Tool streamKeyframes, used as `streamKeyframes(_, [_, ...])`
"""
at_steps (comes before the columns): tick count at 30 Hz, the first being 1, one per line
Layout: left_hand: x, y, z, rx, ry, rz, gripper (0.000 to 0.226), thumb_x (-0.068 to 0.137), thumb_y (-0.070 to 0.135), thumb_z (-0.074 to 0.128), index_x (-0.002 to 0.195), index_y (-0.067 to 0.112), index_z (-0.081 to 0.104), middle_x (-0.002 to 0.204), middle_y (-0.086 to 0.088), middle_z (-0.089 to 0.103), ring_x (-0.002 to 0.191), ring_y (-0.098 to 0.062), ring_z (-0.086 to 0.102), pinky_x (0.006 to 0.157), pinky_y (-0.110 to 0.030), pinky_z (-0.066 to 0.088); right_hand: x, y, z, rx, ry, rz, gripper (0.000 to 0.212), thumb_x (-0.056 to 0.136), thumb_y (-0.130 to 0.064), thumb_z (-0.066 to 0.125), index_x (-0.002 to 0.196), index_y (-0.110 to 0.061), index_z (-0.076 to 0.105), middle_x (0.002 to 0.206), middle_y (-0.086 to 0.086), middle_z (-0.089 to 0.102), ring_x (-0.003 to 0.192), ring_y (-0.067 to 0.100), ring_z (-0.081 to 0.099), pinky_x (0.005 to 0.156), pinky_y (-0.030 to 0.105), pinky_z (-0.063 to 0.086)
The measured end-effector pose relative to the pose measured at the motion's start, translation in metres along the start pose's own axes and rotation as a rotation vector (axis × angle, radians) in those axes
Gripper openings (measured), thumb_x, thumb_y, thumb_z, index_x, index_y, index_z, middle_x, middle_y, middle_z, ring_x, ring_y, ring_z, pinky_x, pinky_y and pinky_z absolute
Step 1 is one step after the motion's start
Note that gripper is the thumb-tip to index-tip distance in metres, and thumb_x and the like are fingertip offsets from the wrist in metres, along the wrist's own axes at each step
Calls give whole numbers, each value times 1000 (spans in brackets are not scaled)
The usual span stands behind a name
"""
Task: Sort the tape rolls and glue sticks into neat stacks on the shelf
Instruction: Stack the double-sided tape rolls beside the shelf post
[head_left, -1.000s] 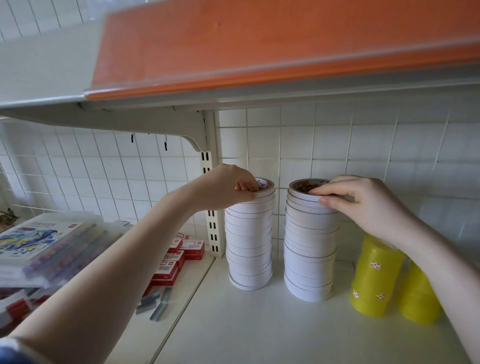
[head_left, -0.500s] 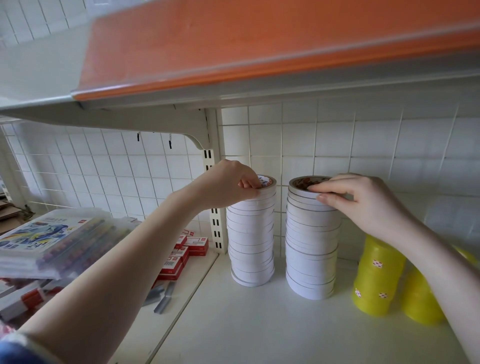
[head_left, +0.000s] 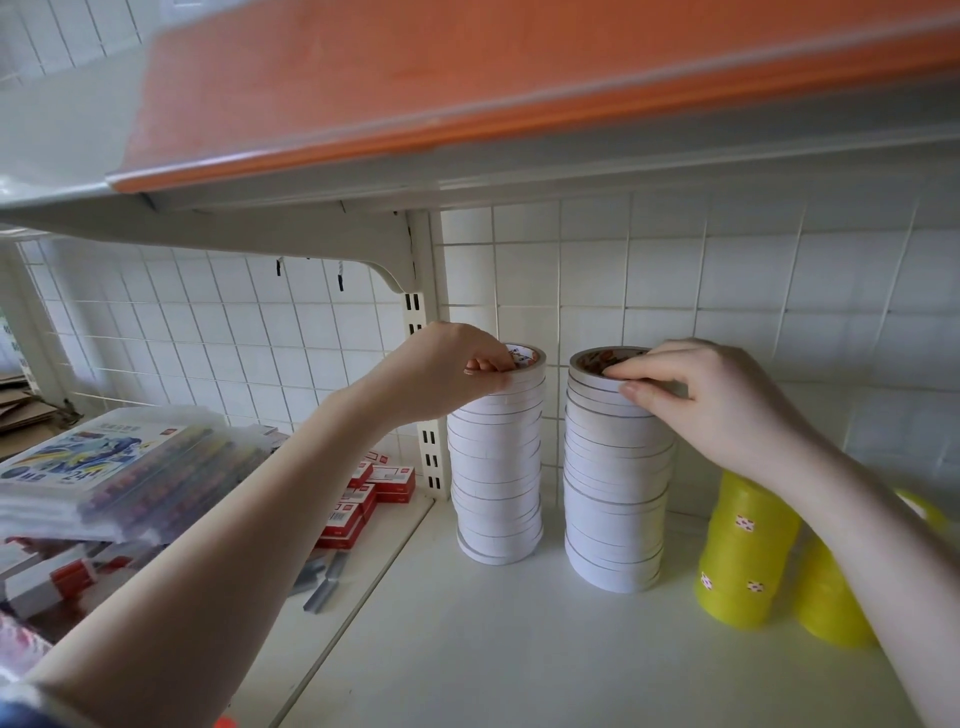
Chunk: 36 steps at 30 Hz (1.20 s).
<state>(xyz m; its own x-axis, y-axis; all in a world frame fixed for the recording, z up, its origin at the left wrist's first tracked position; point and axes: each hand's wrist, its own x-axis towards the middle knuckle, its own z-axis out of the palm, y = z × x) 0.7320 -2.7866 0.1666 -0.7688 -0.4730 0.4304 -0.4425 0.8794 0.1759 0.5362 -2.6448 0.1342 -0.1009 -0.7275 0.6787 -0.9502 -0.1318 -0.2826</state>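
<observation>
Two tall stacks of white tape rolls stand upright toward the back of the white shelf (head_left: 519, 665), near the tiled wall, a narrow gap between them. Left hand (head_left: 447, 371): grip pinched on the top roll of the left white stack (head_left: 496, 467), fingertips curled over its rim. Right hand (head_left: 711, 400): grip pinched on the top roll of the right white stack (head_left: 615, 478), thumb outside, fingers over the edge.

Front of shelf bare, open room toward the near edge. Orange-edged upper shelf (head_left: 467, 88) hangs low overhead. Two yellow translucent tape stacks (head_left: 743, 551) stand just right of the white ones, under the right forearm. Slotted white upright post (head_left: 431, 447) at the shelf's left back corner; beyond it red-and-white small boxes (head_left: 363, 499) and a clear plastic-wrapped marker pack (head_left: 104, 467).
</observation>
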Motion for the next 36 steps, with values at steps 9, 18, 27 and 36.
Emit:
streamKeyframes(9, [-44, 2, 20, 26, 421, -37, 33, 86, 18, 64, 119, 17, 62, 114, 1, 60, 106, -18, 52, 87, -22, 35, -14, 4, 2, -13, 138, -72, 29, 87, -10, 61, 116, -13, 66, 106, 4, 65, 100, 25, 58, 86, 39, 46])
streamKeyframes(18, [-109, 31, 53, -30, 420, -162, 36, 86, 24, 63, 121, 15, 59, 123, 0, 56, 114, -21, 48, 89, -28, 37, -102, 3, -17, -263, 362, 174, 32, 82, -22, 54, 103, -5, 69, 98, 15, 66, 89, 35, 62, 79, 33, 39])
streamKeyframes(27, [-151, 116, 94, -187, 270, -47, 39, 87, 26, 63, 124, 15, 57, 124, 0, 54, 114, -25, 46, 90, -33, 38, -242, -7, -70, -557, 310, 382, 17, 77, -5, 72, 94, -1, 70, 86, 20, 67, 77, 39, 64, 68, 46, 53])
streamKeyframes(36, [-137, 283, 143, -314, 164, 141, 40, 85, 26, 65, 123, 13, 58, 123, -6, 55, 114, -30, 47, 95, -34, 36, -366, 26, -178, -739, 415, 585, 22, 69, -3, 78, 90, -1, 71, 79, 19, 67, 70, 38, 64, 65, 44, 52])
